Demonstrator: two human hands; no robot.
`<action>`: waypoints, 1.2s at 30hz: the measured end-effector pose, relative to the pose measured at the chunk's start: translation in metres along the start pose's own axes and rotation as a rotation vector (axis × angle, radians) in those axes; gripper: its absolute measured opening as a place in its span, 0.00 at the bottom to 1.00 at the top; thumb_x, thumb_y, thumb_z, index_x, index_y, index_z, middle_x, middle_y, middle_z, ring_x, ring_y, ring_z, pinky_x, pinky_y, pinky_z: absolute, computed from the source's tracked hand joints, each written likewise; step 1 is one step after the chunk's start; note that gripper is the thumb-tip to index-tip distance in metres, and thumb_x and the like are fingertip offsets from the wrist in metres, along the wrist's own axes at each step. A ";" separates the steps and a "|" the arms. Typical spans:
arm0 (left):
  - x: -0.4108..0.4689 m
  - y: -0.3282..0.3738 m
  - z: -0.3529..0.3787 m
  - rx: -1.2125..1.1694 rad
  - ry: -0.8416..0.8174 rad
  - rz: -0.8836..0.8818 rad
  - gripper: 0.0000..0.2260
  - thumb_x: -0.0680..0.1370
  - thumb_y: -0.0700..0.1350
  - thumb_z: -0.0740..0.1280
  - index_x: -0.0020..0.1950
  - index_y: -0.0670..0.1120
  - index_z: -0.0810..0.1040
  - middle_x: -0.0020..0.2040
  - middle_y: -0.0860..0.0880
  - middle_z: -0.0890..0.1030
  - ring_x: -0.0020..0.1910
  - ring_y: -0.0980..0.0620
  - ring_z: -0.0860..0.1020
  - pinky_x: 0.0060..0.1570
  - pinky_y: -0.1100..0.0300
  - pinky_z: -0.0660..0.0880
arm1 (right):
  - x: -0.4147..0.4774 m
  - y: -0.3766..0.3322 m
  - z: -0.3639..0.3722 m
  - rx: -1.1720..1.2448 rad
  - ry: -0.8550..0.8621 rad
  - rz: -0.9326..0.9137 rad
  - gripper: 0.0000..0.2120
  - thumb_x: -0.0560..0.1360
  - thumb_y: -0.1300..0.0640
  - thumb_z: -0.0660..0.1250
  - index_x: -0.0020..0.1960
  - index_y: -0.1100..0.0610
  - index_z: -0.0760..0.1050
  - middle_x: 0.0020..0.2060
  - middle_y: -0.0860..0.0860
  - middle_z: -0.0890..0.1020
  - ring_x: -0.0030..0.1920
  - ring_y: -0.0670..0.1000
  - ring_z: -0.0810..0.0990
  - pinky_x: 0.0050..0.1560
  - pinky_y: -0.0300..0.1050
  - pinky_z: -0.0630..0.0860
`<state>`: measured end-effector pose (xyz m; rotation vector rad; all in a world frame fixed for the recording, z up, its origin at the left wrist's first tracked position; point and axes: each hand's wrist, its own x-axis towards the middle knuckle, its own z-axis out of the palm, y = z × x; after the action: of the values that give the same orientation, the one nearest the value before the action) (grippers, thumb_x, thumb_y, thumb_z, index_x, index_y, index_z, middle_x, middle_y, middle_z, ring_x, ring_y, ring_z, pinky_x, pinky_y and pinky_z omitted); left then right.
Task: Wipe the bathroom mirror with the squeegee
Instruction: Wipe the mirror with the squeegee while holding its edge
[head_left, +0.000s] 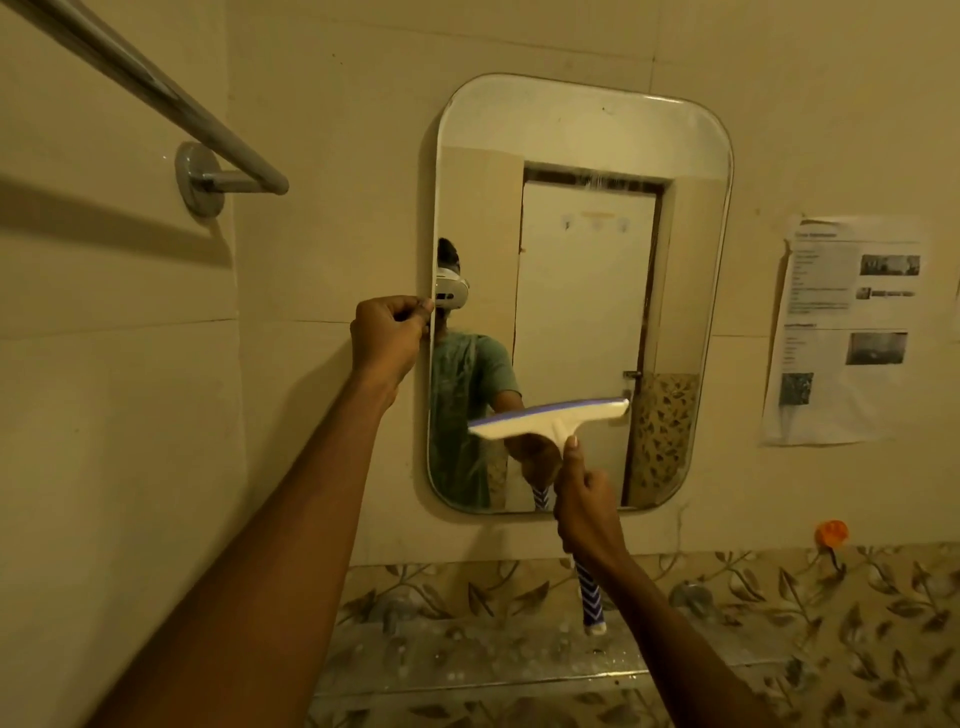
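A tall mirror (587, 156) with rounded corners hangs on the tiled wall ahead. My right hand (587, 506) grips the blue-and-white striped handle of a squeegee (550, 415). Its white head with a purple blade lies tilted across the lower half of the glass. My left hand (387, 338) pinches the mirror's left edge at mid height. The mirror reflects a person in a green shirt and a white door.
A metal towel rail (156, 93) runs along the left wall at upper left. A printed paper sheet (847, 332) is stuck to the wall right of the mirror. An orange hook (831, 535) sits lower right. A glass shelf (519, 670) spans below the mirror.
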<state>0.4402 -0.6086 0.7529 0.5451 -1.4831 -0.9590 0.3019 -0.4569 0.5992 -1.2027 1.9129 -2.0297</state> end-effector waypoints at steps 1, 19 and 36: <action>-0.003 -0.004 -0.001 0.004 -0.001 -0.003 0.04 0.76 0.45 0.70 0.47 0.46 0.83 0.44 0.46 0.84 0.47 0.47 0.83 0.54 0.47 0.80 | 0.006 -0.007 0.000 0.017 0.009 -0.020 0.28 0.80 0.38 0.49 0.38 0.57 0.76 0.19 0.47 0.75 0.19 0.43 0.71 0.20 0.39 0.68; -0.036 -0.050 -0.003 -0.034 -0.008 -0.066 0.05 0.78 0.44 0.67 0.43 0.52 0.81 0.42 0.50 0.83 0.48 0.49 0.82 0.55 0.50 0.79 | -0.005 0.045 -0.023 -0.214 -0.103 -0.007 0.27 0.81 0.40 0.50 0.29 0.53 0.68 0.18 0.45 0.69 0.20 0.42 0.67 0.27 0.40 0.65; -0.056 -0.073 -0.001 -0.018 0.062 -0.093 0.09 0.78 0.44 0.67 0.55 0.43 0.81 0.47 0.48 0.83 0.48 0.52 0.81 0.53 0.57 0.79 | 0.003 0.078 -0.073 -0.700 -0.261 -0.033 0.31 0.80 0.37 0.49 0.27 0.56 0.67 0.23 0.50 0.70 0.25 0.49 0.68 0.30 0.44 0.65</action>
<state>0.4361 -0.6041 0.6613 0.6300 -1.4022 -1.0182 0.2233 -0.4161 0.5392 -1.5291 2.5431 -1.1327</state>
